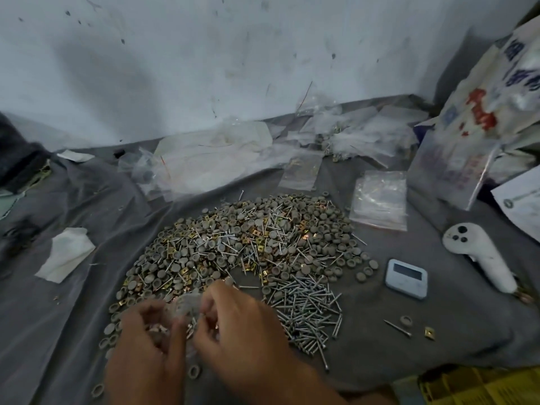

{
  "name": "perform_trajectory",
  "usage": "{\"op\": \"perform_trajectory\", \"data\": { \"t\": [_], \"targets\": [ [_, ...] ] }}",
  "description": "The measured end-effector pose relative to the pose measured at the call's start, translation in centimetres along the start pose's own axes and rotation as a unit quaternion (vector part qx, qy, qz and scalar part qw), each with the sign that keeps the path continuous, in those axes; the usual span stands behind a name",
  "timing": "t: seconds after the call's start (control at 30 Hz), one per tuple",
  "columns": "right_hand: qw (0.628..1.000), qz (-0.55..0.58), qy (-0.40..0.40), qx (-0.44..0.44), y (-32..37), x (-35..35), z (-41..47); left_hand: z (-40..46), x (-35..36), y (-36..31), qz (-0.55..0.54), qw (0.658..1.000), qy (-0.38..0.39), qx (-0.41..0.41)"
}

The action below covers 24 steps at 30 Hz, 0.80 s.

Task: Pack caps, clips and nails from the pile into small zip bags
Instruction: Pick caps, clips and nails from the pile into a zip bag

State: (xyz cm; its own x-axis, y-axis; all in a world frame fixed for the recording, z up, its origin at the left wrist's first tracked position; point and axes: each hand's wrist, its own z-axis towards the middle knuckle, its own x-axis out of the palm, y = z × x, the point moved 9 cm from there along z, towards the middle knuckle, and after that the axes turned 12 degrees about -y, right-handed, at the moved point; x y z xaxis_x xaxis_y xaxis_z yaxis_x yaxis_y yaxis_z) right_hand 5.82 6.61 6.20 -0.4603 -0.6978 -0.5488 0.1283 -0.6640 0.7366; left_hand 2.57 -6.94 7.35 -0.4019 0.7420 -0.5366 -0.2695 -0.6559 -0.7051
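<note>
Presently, a small zip bag (187, 306) is pinched between left hand (146, 340) and right hand (233, 323) at the pile's (242, 247) near edge, apparently so pieces load readily. Spare bags (380, 200) are stacked just beyond for reach.

It looked like a makeshift home workroom for piecework packing — a wrinkled grey cloth (73, 302) spread against a stained, scuffed white wall (175, 68). A mixed pile of caps, clips and nails (248, 244) lay on it, with a stack of small zip bags (380, 200), loose plastic bags (210, 159) and a small digital timer (406, 278) nearby.
</note>
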Motion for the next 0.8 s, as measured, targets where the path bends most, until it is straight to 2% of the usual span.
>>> {"op": "perform_trajectory", "data": {
  "t": [0.2, 0.47, 0.57, 0.7, 0.8],
  "targets": [
    [0.999, 0.020, -0.034, -0.025, 0.2, -0.4, -0.2, 0.8, -0.9, -0.9, 0.039, 0.999, -0.001, 0.032],
    [0.995, 0.098, -0.022, 0.017, -1.4, -0.9, 0.4, 2.8, -2.3, -1.3, 0.046, 0.997, -0.023, 0.063],
    [0.998, 0.021, -0.017, 0.048, -4.2, -1.6, 2.0, 3.7, -2.6, -1.4, 0.043, 0.996, -0.019, 0.069],
    [0.990, -0.104, 0.045, 0.084, -8.4, -0.8, 4.6, 4.4, -2.8, -0.6, 0.058, 0.998, -0.017, 0.033],
    [0.981, -0.154, 0.108, 0.051, -8.5, 2.0, 6.0, 4.9, -3.1, -0.8, 0.066, 0.997, -0.020, 0.039]
  ]
}}
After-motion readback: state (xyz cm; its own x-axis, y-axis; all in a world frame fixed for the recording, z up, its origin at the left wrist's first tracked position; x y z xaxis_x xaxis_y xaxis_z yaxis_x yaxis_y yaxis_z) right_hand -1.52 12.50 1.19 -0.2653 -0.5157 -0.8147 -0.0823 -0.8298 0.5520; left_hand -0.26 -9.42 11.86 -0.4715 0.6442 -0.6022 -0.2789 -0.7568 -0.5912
